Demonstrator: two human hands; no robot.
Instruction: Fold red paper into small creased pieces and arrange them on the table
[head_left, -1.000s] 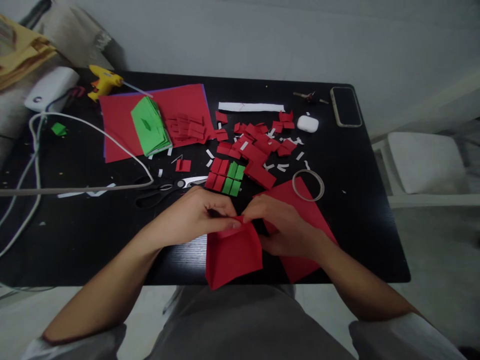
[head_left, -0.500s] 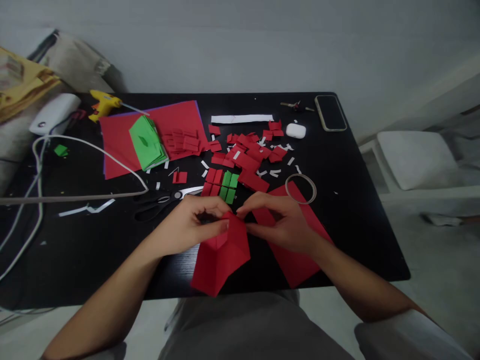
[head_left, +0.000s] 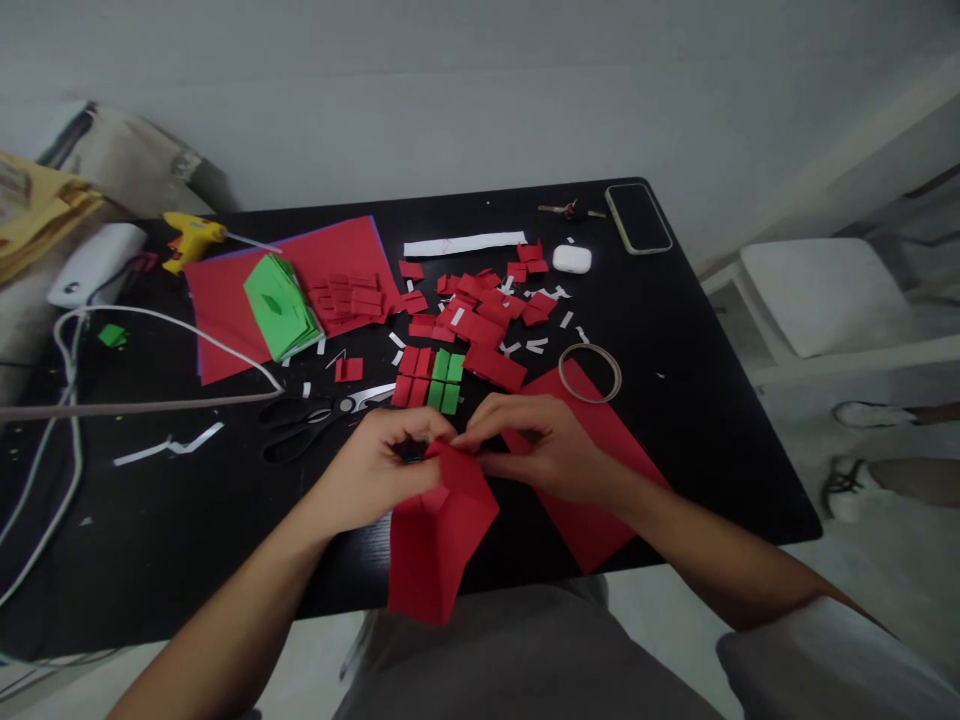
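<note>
Both hands pinch the top edge of a creased sheet of red paper (head_left: 442, 540), which hangs over the front edge of the table. My left hand (head_left: 386, 465) is closed on its upper left part, thumb in front. Close beside it, my right hand (head_left: 544, 450) pinches the top corner; the fingertips partly hide the fold there. Just beyond the hands lie small folded red pieces (head_left: 412, 375) and green pieces (head_left: 448, 380) in a row. Black-handled scissors (head_left: 330, 410) lie left of them. Under my right hand rests another red sheet (head_left: 592, 515).
A heap of red paper pieces (head_left: 480, 315) and white scraps covers the middle. Behind are a white strip (head_left: 465, 244), keys (head_left: 571, 210), an earbud case (head_left: 572, 259) and a phone (head_left: 639, 218). A glue gun (head_left: 193, 240), green stack (head_left: 281, 305) and cable (head_left: 172, 410) lie left. A bangle-like ring (head_left: 590, 374) lies right.
The view has shifted and tilted slightly. The held red paper has turned a little, its lower end now hanging lower. A person's feet have come into view at the right.
</note>
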